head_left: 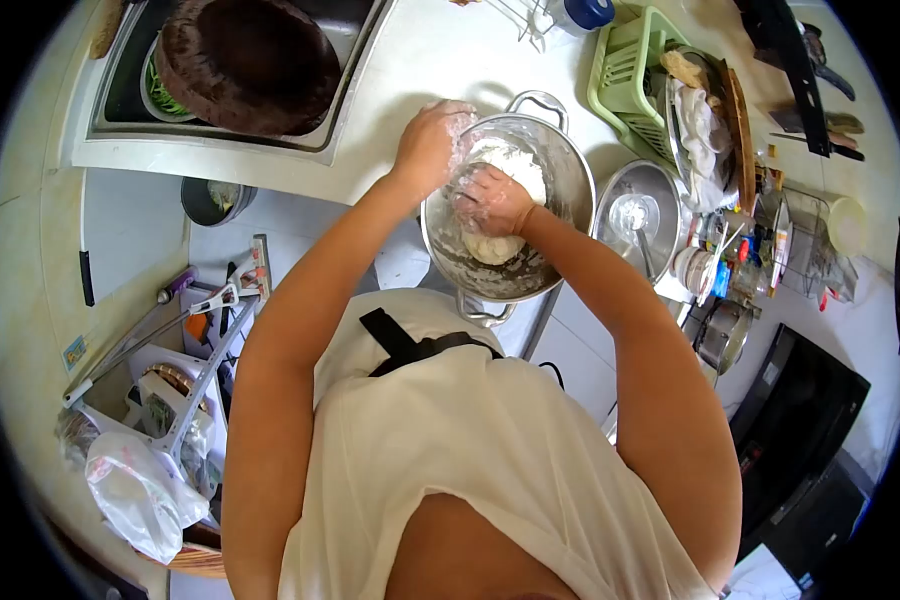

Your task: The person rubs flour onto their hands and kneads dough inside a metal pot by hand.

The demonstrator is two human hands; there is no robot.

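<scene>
While leaning over the counter point(420, 50) in the head view, rests the left hand point(437, 143), bent and dusted white, on the near-left rim of a steel pot point(572, 190); cannot tell whether clasping that rim or merely touching it. Holds the right hand point(492, 200) down inside the pot, fingers bent onto pale dough point(495, 249); cannot tell whether grasping any or only pressing. Has the dough in the pot's middle, with smears along the inner wall. Has a steel bowl point(618, 195) with a spoon point(645, 253) just right, a green basket point(620, 75) beyond, and a sink point(355, 25) farther left.
</scene>
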